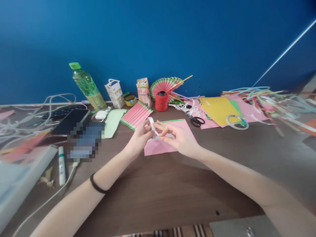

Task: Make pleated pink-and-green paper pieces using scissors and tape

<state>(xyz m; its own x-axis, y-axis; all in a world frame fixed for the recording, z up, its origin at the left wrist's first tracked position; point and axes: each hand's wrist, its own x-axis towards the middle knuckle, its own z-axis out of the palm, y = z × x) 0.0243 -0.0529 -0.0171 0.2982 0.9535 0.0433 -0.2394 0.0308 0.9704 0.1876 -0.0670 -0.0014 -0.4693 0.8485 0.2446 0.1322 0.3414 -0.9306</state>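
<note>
My left hand (140, 138) is closed round a narrow white ring that looks like a roll of tape (151, 123). My right hand (179, 138) comes in from the other side, its thumb and forefinger pinched at the white strip on the roll's edge. Both hands are just above a pink sheet of paper (158, 148) with a green upper edge. Behind my left hand lies a pleated pink paper (135, 115) with green borders. Black-handled scissors (197, 121) rest on the table to the right of the pink sheet.
At the back stand a green bottle (89, 87), a carton (115, 93), a red thread spool (161, 101) and a folded paper fan (165, 86). Yellow paper (219, 110) and coloured strips lie right. Phones, cables and a marker (61, 166) are on the left.
</note>
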